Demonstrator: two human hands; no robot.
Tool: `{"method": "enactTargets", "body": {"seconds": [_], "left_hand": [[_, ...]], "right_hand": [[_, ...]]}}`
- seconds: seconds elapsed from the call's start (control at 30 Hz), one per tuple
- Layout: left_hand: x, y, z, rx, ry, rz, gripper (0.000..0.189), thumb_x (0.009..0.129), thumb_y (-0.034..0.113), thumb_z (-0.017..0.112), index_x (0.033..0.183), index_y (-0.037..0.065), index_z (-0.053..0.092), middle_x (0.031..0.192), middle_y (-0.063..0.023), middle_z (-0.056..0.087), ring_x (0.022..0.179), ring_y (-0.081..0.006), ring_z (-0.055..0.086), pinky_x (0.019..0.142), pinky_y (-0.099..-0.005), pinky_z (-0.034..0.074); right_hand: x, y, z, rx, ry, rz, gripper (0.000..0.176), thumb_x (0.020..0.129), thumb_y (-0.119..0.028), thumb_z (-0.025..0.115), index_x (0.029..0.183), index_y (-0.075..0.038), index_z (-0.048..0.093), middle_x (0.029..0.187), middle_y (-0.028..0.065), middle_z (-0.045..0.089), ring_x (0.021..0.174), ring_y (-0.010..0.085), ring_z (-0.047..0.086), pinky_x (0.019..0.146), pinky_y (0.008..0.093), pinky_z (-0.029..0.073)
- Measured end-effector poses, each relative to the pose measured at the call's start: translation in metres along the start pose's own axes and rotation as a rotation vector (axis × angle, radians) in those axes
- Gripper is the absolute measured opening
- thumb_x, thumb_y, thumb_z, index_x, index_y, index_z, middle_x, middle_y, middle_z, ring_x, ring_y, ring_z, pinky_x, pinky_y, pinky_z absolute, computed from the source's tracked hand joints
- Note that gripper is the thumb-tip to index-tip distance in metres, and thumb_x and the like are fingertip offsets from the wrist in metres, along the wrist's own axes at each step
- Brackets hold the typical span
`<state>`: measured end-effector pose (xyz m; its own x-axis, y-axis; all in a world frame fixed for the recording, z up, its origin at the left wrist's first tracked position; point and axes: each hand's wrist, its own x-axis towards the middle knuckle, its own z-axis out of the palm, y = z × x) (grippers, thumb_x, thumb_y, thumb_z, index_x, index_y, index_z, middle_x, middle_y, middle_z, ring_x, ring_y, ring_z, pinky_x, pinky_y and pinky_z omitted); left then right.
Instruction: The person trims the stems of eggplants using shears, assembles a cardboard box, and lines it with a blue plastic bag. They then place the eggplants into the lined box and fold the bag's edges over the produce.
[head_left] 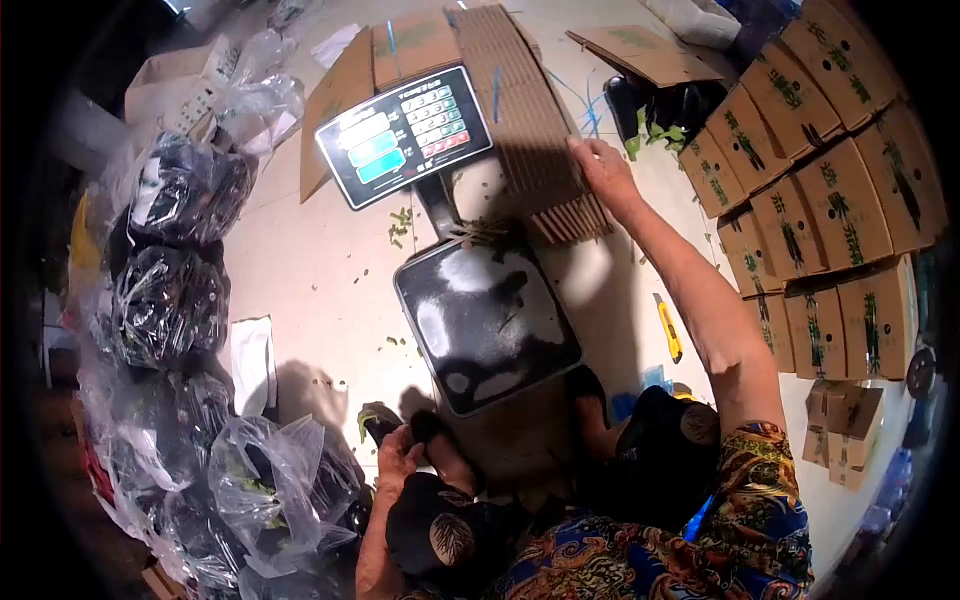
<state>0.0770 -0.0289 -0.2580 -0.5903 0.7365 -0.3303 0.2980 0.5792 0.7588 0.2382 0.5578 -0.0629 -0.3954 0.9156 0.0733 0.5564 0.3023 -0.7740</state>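
My right hand (605, 172) reaches far forward, its bent fingers closed at the right edge of a stack of flattened cardboard boxes (535, 140). Low beside my left knee, my left hand (396, 458) has curled fingers against a dark eggplant (380, 424) with a green stem end; the fingers partly hide it. Between my feet and the cardboard stands a platform scale with a worn black plate (490, 325). Its lit display and keypad panel (405, 135) rises on a post in front of the stack.
Plastic bags of dark produce (170, 310) line the left side. Printed cardboard boxes (830, 200) are stacked at the right. A yellow box cutter (668, 328) lies on the floor, near green scraps (400, 228). More eggplants (685, 105) lie under a cardboard flap (645, 55).
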Motion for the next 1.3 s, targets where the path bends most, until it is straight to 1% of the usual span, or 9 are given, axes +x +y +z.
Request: {"method": "enactTargets", "body": {"seconds": [0.13, 0.23, 0.33, 0.6, 0.83, 0.97, 1.13, 1.23, 1.3], "left_hand": [[0.007, 0.078, -0.008, 0.228, -0.064, 0.190, 0.049, 0.074, 0.012, 0.074, 0.119, 0.007, 0.056, 0.105, -0.0168, 0.061, 0.098, -0.0340, 0.061, 0.081, -0.0390, 0.050], [0.002, 0.096, -0.015, 0.222, -0.134, 0.136, 0.050, 0.075, 0.012, 0.073, 0.121, 0.008, 0.055, 0.105, -0.0177, 0.061, 0.099, -0.0345, 0.061, 0.082, -0.0391, 0.050], [-0.005, 0.130, -0.020, 0.301, -0.173, -0.008, 0.045, 0.077, 0.011, 0.071, 0.119, 0.007, 0.057, 0.103, -0.0189, 0.063, 0.094, -0.0353, 0.063, 0.078, -0.0383, 0.051], [-0.037, 0.133, -0.013, 0.295, -0.202, -0.014, 0.044, 0.077, 0.012, 0.070, 0.119, 0.007, 0.057, 0.102, -0.0188, 0.064, 0.092, -0.0340, 0.064, 0.077, -0.0375, 0.051], [-0.041, 0.129, -0.021, 0.293, -0.175, 0.004, 0.044, 0.078, 0.012, 0.070, 0.119, 0.006, 0.057, 0.101, -0.0187, 0.064, 0.091, -0.0330, 0.065, 0.075, -0.0368, 0.052], [-0.038, 0.128, -0.027, 0.319, -0.154, 0.032, 0.043, 0.078, 0.012, 0.069, 0.119, 0.005, 0.057, 0.100, -0.0186, 0.065, 0.090, -0.0324, 0.065, 0.075, -0.0364, 0.052], [-0.036, 0.120, -0.048, 0.348, -0.122, 0.079, 0.043, 0.078, 0.012, 0.069, 0.119, 0.005, 0.057, 0.100, -0.0185, 0.065, 0.089, -0.0316, 0.066, 0.074, -0.0359, 0.052], [-0.031, 0.113, -0.071, 0.406, -0.099, 0.123, 0.042, 0.079, 0.012, 0.069, 0.118, 0.005, 0.057, 0.099, -0.0185, 0.065, 0.088, -0.0312, 0.066, 0.073, -0.0356, 0.052], [-0.022, 0.112, -0.088, 0.435, -0.094, 0.144, 0.042, 0.079, 0.012, 0.069, 0.118, 0.004, 0.057, 0.099, -0.0185, 0.066, 0.088, -0.0308, 0.066, 0.073, -0.0354, 0.052]], "right_hand": [[-0.001, 0.014, -0.013, -0.305, 0.197, -0.307, 0.041, 0.093, -0.037, 0.045, 0.112, -0.003, 0.055, 0.107, 0.0241, 0.059, 0.109, 0.0406, 0.051, 0.092, 0.0478, 0.041], [0.004, 0.021, -0.049, -0.419, 0.122, -0.088, 0.037, 0.094, -0.026, 0.046, 0.123, -0.005, 0.052, 0.107, 0.0232, 0.060, 0.095, 0.0426, 0.058, 0.083, 0.0468, 0.047], [0.000, 0.030, -0.079, -0.664, 0.364, -0.367, 0.048, 0.084, -0.009, 0.054, 0.130, -0.006, 0.042, 0.098, 0.0224, 0.062, 0.086, 0.0431, 0.060, 0.074, 0.0489, 0.049], [-0.009, 0.011, -0.101, -0.715, -0.024, -0.041, 0.029, 0.076, -0.015, 0.063, 0.096, 0.001, 0.050, 0.092, 0.0267, 0.063, 0.084, 0.0448, 0.061, 0.075, 0.0485, 0.050], [-0.143, 0.001, -0.212, -0.455, -0.563, 0.251, 0.057, 0.078, -0.035, 0.067, 0.116, 0.006, 0.054, 0.093, 0.0246, 0.064, 0.094, 0.0357, 0.062, 0.084, 0.0443, 0.047], [-0.155, 0.036, -0.200, -0.544, -0.305, 0.348, 0.055, 0.076, -0.042, 0.069, 0.100, 0.006, 0.060, 0.093, 0.0247, 0.064, 0.092, 0.0377, 0.061, 0.083, 0.0411, 0.047], [-0.154, 0.057, -0.199, -0.319, 0.013, 0.204, 0.043, 0.073, -0.034, 0.068, 0.072, 0.008, 0.060, 0.064, 0.0247, 0.057, 0.064, 0.0381, 0.059, 0.065, 0.0430, 0.047], [-0.187, 0.040, -0.221, -0.450, 0.117, -0.053, 0.035, 0.078, -0.028, 0.068, 0.082, 0.006, 0.063, 0.068, 0.0201, 0.063, 0.064, 0.0300, 0.062, 0.064, 0.0383, 0.049], [-0.216, -0.017, -0.235, -0.068, 0.273, -0.151, 0.027, 0.084, -0.021, 0.065, 0.093, 0.004, 0.065, 0.074, 0.0143, 0.067, 0.068, 0.0207, 0.065, 0.063, 0.0333, 0.050]]}}
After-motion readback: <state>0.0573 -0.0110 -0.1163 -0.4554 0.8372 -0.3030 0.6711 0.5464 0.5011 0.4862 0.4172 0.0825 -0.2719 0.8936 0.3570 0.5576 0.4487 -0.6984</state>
